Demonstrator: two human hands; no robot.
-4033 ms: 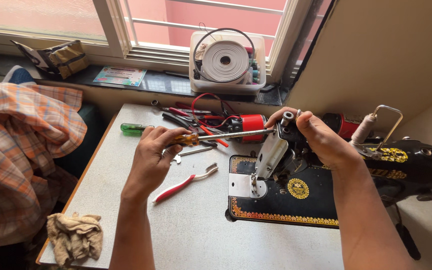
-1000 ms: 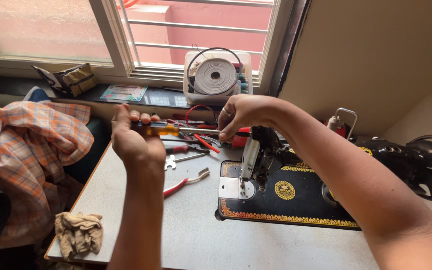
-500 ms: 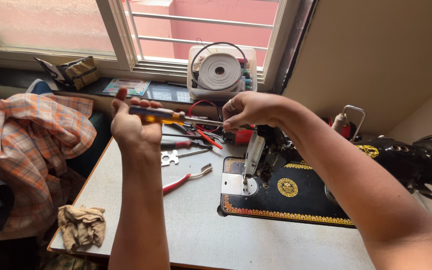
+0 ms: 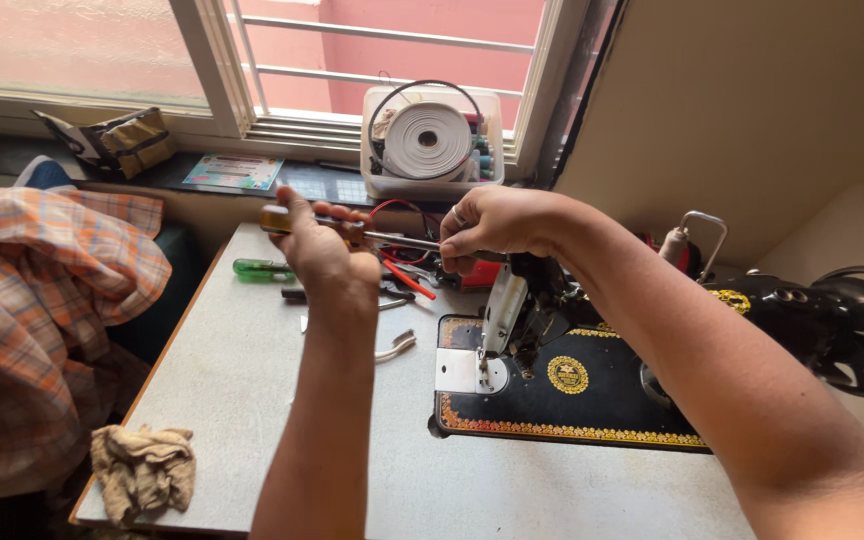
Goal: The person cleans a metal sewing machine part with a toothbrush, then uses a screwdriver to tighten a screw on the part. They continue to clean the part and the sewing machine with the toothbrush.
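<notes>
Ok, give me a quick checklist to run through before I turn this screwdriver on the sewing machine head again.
1. Left hand closed firmly round the screwdriver handle: ok.
2. Right hand steadying the shaft at the sewing machine head: ok.
3. Tip seated in the screw: cannot tell, the right hand hides it.
4. Machine base flat on the table: ok.
5. Loose tools kept away from the left forearm: not ok, pliers lie just beside it.
6. Rag out of the way: ok, at the table's near corner.
</notes>
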